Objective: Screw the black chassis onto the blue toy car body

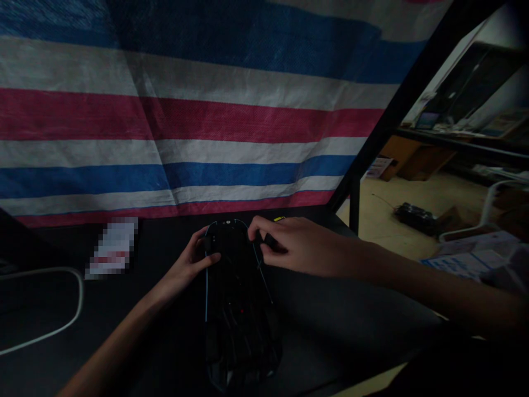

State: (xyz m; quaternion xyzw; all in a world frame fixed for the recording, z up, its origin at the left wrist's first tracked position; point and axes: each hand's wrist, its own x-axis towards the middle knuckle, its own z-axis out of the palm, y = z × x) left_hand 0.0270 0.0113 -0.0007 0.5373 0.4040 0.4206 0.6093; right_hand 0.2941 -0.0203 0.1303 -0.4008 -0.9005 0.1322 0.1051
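A long black object with thin blue edges, resembling an upturned toy car [237,292], lies lengthwise on the dark table [343,309]. A small red light shows near its middle. My left hand [190,262] grips the car's far left side, its thumb over the top and its fingers beyond the edge. At the far right corner, my right hand [289,245] has its fingers curled around a small dark item, too dim to identify. A small yellow object [279,219] shows just behind my right hand.
A striped sheet [248,121] hangs behind the table. Left of the car are a blurred-out pale item [113,248] and a white curved frame [80,298]. Beyond the table's right side, a dark object [415,216] and boxes [425,160] stand on the floor.
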